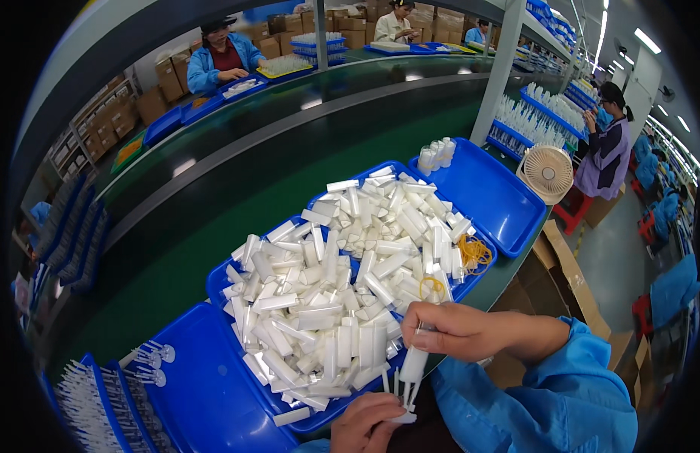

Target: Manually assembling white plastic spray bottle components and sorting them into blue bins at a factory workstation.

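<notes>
My left hand (367,423) is closed on a white plastic piece with several thin upright prongs (399,383), near the lower edge. Directly above it, my right hand (459,332) pinches a white plastic sleeve (415,364). The sleeve's lower end meets the prongs; whether it sits over them or beside them I cannot tell. Beyond my hands, a heap of short white plastic sleeves (319,306) fills two blue trays (216,283). Yellow rubber bands (474,253) lie at the heap's right side, and another loop (431,288) shows just above my right hand.
A blue tray (202,377) at lower left adjoins stacked trays of pronged white pieces (89,404). Another blue tray (493,192) holds a few standing white pieces (437,155). A beige fan (546,174) stands beyond, near a metal post (499,75). Several co-workers sit along the green conveyor (161,253).
</notes>
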{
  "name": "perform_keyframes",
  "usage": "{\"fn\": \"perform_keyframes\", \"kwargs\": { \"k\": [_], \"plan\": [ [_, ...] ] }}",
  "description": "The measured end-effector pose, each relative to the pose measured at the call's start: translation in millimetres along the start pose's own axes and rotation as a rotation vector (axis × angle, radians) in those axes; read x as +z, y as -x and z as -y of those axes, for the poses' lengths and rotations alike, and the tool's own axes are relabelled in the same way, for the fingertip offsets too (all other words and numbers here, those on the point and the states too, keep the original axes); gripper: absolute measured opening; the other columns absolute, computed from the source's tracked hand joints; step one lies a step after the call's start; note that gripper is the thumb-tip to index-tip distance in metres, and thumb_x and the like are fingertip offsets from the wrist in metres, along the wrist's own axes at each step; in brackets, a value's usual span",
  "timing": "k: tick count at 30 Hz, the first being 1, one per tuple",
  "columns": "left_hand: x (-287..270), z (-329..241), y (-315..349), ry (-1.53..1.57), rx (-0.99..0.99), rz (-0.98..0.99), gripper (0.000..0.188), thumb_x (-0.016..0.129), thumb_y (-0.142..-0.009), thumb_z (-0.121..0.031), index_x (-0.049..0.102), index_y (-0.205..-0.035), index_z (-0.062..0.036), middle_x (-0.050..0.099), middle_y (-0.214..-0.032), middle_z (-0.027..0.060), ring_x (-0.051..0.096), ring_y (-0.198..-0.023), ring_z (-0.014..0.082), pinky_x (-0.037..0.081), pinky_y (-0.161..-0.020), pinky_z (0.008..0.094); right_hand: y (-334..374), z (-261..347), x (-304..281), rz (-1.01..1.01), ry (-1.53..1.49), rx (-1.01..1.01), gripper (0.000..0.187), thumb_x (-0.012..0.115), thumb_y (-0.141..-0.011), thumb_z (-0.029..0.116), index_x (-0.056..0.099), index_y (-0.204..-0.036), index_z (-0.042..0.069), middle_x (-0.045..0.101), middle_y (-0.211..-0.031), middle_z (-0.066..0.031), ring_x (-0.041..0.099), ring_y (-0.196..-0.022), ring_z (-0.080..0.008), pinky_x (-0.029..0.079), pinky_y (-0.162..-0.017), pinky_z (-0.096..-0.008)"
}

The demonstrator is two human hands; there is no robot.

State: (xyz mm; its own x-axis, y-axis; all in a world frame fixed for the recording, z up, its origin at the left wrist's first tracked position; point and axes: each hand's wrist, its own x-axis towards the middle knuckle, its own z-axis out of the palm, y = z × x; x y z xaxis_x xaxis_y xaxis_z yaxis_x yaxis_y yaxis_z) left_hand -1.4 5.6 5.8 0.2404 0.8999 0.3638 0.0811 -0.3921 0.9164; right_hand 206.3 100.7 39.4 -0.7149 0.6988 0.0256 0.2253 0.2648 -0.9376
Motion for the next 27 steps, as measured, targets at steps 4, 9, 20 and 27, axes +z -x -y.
{"fn": "perform_keyframes", "kwargs": {
  "k": [4, 9, 20, 27],
  "plan": [
    [3.4, 1.9, -1.4, 0.001, 0.0, -0.084, 0.017, 0.06, -0.072, 0.003, 0.057, -0.088, -0.0013, 0.054, -0.095, 0.0143, 0.055, -0.084, 0.0257, 0.044, -0.074, 0.0313, 3.8, -4.8, 5.7, 0.089, -0.042, -0.063, 0.021, 0.039, -0.094, 0.026, 0.045, -0.094, 0.006, 0.048, -0.081, -0.0076, 0.045, -0.076, -0.0203, 0.037, -0.074, -0.032],
    [4.3, 14.0, 9.4, 0.026, 0.01, -0.064, 0.022, 0.061, -0.069, 0.005, 0.054, -0.089, -0.0015, 0.046, -0.103, 0.0147, 0.052, -0.086, 0.0227, 0.043, -0.074, 0.0295, 5.1, -17.3, 28.0, 0.163, -0.111, -0.12, 0.022, 0.04, -0.094, 0.028, 0.047, -0.095, 0.007, 0.048, -0.085, -0.0077, 0.044, -0.082, -0.0221, 0.034, -0.079, -0.0329],
    [5.8, 15.6, 8.7, 0.308, -0.033, -0.188, 0.025, 0.059, -0.076, 0.008, 0.047, -0.094, -0.0044, 0.042, -0.118, 0.019, 0.045, -0.105, 0.0224, 0.038, -0.088, 0.0331, -82.0, -71.5, -88.6, -0.221, 1.124, -0.061, 0.032, 0.062, -0.071, 0.012, 0.055, -0.102, 0.007, 0.054, -0.107, -0.0097, 0.055, -0.093, -0.0276, 0.043, -0.078, -0.0389],
    [0.3, 12.7, 13.6, 0.407, -0.056, -0.219, 0.026, 0.063, -0.076, 0.001, 0.051, -0.099, -0.0035, 0.042, -0.119, 0.0213, 0.047, -0.1, 0.0213, 0.04, -0.084, 0.0331, -92.1, -84.2, -91.3, -0.345, 0.915, -0.13, 0.018, 0.06, -0.068, 0.005, 0.061, -0.086, 0.006, 0.057, -0.088, -0.0086, 0.059, -0.071, -0.0227, 0.048, -0.062, -0.0315]
  ]
}}
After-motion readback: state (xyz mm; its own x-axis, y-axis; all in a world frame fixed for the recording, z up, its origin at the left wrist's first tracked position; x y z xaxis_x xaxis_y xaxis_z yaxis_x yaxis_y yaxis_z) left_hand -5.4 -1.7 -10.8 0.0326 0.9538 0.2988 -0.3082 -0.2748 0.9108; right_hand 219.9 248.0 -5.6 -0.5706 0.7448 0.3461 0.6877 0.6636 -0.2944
